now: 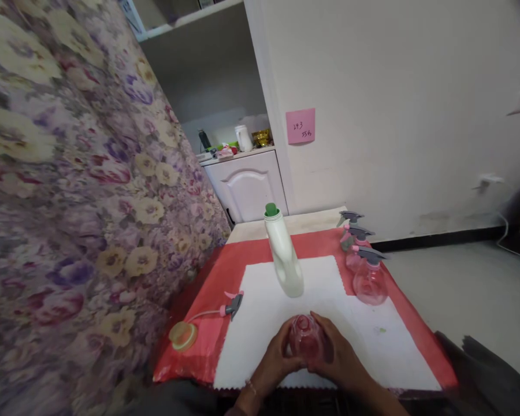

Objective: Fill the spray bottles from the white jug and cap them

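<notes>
Between my two hands is a round pink see-through spray bottle [307, 341] with no spray head on it. My left hand [278, 355] wraps its left side, and my right hand [335, 352] wraps its right side. Beyond it stands a tall pale-green jug [283, 254], slightly tilted in view, with a green piece in its uncapped neck. A grey and pink spray head [233, 306] with a thin tube lies to the left. At the tube's end sits a yellowish round cap [182, 335].
Along the table's right edge stand several spray bottles [370, 282] with grey and pink heads. A white cloth [255, 329] lies over the red table cover [203, 341]. A floral curtain [112, 231] hangs at the left; a wall rises behind.
</notes>
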### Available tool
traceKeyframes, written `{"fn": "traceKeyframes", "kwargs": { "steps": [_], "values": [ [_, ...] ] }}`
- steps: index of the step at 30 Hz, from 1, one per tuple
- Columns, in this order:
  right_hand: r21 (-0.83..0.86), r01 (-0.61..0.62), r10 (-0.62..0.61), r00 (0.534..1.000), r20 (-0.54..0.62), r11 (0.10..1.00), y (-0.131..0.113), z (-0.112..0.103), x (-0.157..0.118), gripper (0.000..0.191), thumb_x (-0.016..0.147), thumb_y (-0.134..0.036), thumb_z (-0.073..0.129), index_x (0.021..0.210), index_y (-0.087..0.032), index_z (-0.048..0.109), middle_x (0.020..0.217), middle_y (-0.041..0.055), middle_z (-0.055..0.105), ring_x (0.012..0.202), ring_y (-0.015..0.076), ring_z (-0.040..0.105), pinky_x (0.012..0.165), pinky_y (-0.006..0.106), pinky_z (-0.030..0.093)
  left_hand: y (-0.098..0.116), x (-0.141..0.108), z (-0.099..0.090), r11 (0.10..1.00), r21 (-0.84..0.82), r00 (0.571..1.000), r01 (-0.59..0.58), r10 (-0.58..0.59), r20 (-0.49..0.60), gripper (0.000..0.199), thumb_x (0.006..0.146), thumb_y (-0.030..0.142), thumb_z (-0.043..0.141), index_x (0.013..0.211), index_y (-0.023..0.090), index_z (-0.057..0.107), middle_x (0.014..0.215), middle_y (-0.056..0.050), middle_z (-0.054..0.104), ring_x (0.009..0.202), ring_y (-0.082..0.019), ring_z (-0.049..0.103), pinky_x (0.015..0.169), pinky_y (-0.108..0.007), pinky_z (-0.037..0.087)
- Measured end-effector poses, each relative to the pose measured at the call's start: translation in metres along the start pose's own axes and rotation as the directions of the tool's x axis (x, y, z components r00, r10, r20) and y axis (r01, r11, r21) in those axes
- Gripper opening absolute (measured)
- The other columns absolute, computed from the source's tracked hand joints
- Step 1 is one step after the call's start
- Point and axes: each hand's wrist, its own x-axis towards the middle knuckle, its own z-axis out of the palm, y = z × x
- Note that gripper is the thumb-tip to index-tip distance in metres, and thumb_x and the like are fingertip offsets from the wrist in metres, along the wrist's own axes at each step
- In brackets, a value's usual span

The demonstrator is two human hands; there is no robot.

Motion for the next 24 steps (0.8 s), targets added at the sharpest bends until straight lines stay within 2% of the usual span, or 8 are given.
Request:
{"fn": "traceKeyframes", "kwargs": {
  "steps": [8, 15, 19, 24],
  "values": [
    [-0.047, 0.001, -0.002, 1.000, -0.005, 0.999, 0.002, 0.000, -0.003, 0.088, 0.063, -0.037, 0.079, 0.140, -0.022, 0.039, 0.139, 0.0134, 0.050, 0.129, 0.0335, 0.047, 0.109, 0.049, 0.037, -0.007, 0.001, 0.003, 0.999, -0.024, 0.997, -0.029, 0.027, -0.071, 0.088, 0.049, 0.033, 0.091, 0.129, 0.022, 0.053, 0.137, -0.010, 0.056, 0.131, -0.033, 0.046, 0.114, -0.048, 0.031],
    [-0.070, 0.040, -0.041, 0.999, -0.011, 0.997, 0.008, 0.002, -0.003, 0.091, 0.062, -0.039, 0.081, 0.140, -0.024, 0.038, 0.140, 0.0124, 0.049, 0.131, 0.0337, 0.045, 0.110, 0.051, 0.035, -0.009, 0.001, 0.003, 0.996, -0.075, 0.998, -0.046, 0.042, -0.056, 0.087, 0.049, 0.029, 0.091, 0.128, 0.024, 0.054, 0.136, -0.009, 0.057, 0.129, -0.033, 0.048, 0.112, -0.049, 0.033],
    [-0.052, 0.032, -0.033, 0.999, -0.015, 0.998, 0.004, 0.003, -0.002, 0.090, 0.063, -0.036, 0.080, 0.141, -0.022, 0.038, 0.139, 0.0130, 0.050, 0.129, 0.0322, 0.047, 0.110, 0.047, 0.037, -0.013, 0.002, 0.002, 0.994, -0.086, 0.995, -0.060, 0.053, -0.089, 0.090, 0.045, 0.032, 0.093, 0.125, 0.021, 0.055, 0.134, -0.011, 0.058, 0.129, -0.034, 0.048, 0.112, -0.050, 0.034],
    [-0.081, -0.001, -0.001, 1.000, -0.026, 0.997, -0.003, 0.001, -0.002, 0.090, 0.061, -0.039, 0.081, 0.139, -0.021, 0.040, 0.140, 0.0148, 0.050, 0.130, 0.0350, 0.046, 0.110, 0.050, 0.035, -0.016, 0.004, 0.001, 0.991, -0.112, 0.991, -0.078, 0.065, -0.117, 0.088, 0.043, 0.031, 0.093, 0.123, 0.021, 0.057, 0.132, -0.011, 0.060, 0.127, -0.035, 0.049, 0.111, -0.049, 0.035]
  ]
}}
